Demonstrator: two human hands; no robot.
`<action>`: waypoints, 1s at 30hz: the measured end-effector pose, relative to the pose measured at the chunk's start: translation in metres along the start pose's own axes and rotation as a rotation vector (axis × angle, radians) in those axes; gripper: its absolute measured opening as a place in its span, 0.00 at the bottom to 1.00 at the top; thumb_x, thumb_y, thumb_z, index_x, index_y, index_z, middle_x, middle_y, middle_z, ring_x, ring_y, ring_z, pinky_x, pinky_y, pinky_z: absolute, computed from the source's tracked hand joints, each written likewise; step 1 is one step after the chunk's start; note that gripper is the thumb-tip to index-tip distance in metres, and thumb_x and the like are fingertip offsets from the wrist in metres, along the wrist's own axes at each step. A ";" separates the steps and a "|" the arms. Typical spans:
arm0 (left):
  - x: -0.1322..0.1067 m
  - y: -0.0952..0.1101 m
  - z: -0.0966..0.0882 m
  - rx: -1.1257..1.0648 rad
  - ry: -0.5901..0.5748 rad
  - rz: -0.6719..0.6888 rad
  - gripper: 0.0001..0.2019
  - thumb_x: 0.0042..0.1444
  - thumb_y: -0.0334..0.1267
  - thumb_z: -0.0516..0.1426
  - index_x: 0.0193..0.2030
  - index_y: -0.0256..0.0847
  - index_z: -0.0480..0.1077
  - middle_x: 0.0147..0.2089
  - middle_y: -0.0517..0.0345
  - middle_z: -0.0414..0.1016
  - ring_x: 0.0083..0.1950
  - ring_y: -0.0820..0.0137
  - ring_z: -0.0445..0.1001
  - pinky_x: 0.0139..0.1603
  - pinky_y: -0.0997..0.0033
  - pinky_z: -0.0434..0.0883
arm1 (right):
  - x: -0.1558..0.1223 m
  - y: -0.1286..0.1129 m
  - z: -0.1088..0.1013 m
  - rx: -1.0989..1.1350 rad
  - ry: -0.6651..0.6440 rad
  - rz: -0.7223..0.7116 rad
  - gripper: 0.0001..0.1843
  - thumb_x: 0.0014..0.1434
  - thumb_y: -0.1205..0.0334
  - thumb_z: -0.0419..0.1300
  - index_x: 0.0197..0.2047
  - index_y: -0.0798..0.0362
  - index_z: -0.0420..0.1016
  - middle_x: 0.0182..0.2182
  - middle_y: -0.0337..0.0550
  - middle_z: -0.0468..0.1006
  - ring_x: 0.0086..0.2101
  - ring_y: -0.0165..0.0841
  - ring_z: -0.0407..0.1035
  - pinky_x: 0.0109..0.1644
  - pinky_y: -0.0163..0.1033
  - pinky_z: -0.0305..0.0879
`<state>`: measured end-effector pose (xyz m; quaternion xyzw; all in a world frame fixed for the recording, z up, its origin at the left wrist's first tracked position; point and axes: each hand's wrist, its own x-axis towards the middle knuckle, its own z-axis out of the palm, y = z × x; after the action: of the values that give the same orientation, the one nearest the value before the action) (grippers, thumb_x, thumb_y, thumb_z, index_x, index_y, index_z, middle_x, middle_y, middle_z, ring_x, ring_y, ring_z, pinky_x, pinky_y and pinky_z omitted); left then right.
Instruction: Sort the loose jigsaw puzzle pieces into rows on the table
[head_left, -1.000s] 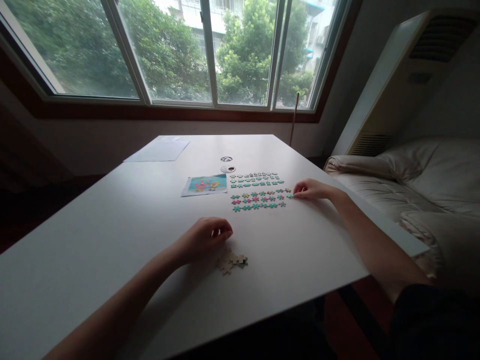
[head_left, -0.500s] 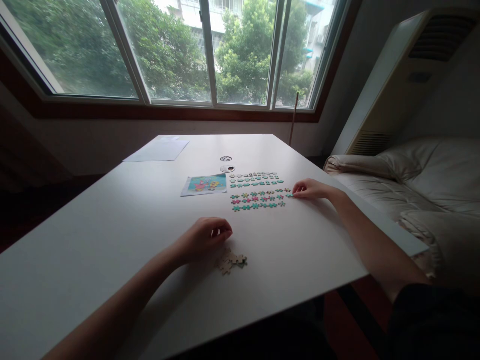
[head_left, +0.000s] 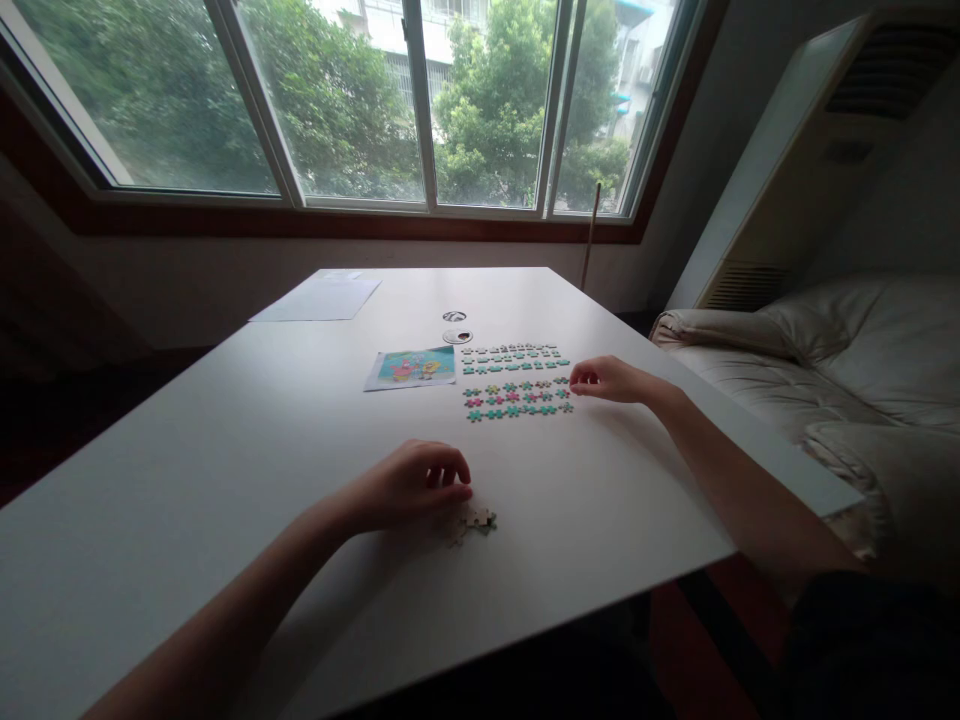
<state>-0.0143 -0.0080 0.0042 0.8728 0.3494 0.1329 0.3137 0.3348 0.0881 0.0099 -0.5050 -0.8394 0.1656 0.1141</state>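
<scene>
My left hand [head_left: 411,482] rests on the white table [head_left: 225,450] with its fingers curled down onto a small heap of face-down jigsaw pieces [head_left: 472,518]. My right hand [head_left: 609,379] hovers at the right end of the rows of sorted coloured jigsaw pieces [head_left: 516,380], thumb and fingers pinched together; whether a piece sits between them is not visible. A colourful reference picture [head_left: 412,367] lies to the left of those rows.
A sheet of paper [head_left: 319,297] lies at the table's far left. Two small round objects [head_left: 456,335] sit beyond the puzzle rows. A cushioned sofa [head_left: 840,360] stands to the right, past the table edge. Large windows [head_left: 337,100] face me.
My right hand has lifted off the end of the rows and drawn slightly left. My left hand has moved forward and down onto the heap of face-down pieces.
</scene>
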 end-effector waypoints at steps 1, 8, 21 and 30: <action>0.000 0.001 0.000 -0.001 -0.012 0.007 0.11 0.54 0.44 0.55 0.34 0.38 0.72 0.25 0.61 0.68 0.26 0.75 0.65 0.26 0.78 0.63 | 0.000 -0.006 0.002 -0.003 -0.002 -0.029 0.14 0.52 0.55 0.56 0.35 0.55 0.75 0.27 0.42 0.75 0.28 0.29 0.67 0.31 0.31 0.60; 0.001 0.008 0.006 0.047 -0.028 0.059 0.11 0.48 0.45 0.61 0.37 0.43 0.72 0.35 0.59 0.69 0.33 0.73 0.68 0.34 0.77 0.66 | -0.002 -0.042 0.014 -0.021 -0.065 -0.232 0.09 0.53 0.60 0.56 0.34 0.55 0.75 0.23 0.39 0.72 0.23 0.24 0.62 0.28 0.29 0.56; 0.008 0.005 0.016 0.016 0.177 0.105 0.04 0.54 0.33 0.56 0.32 0.40 0.73 0.30 0.61 0.72 0.27 0.77 0.65 0.29 0.80 0.64 | -0.016 -0.104 0.029 0.086 -0.069 -0.455 0.07 0.56 0.63 0.55 0.34 0.55 0.74 0.25 0.39 0.74 0.25 0.24 0.64 0.31 0.30 0.59; 0.009 0.009 0.013 0.104 0.443 0.150 0.04 0.54 0.34 0.57 0.30 0.39 0.71 0.22 0.66 0.68 0.22 0.79 0.62 0.24 0.81 0.62 | -0.021 -0.138 0.058 0.297 -0.019 -0.369 0.11 0.56 0.58 0.57 0.35 0.56 0.76 0.24 0.39 0.73 0.24 0.24 0.63 0.29 0.30 0.57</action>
<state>0.0028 -0.0129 0.0003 0.8609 0.3502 0.3259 0.1734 0.2124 0.0002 0.0106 -0.3191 -0.8849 0.2684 0.2075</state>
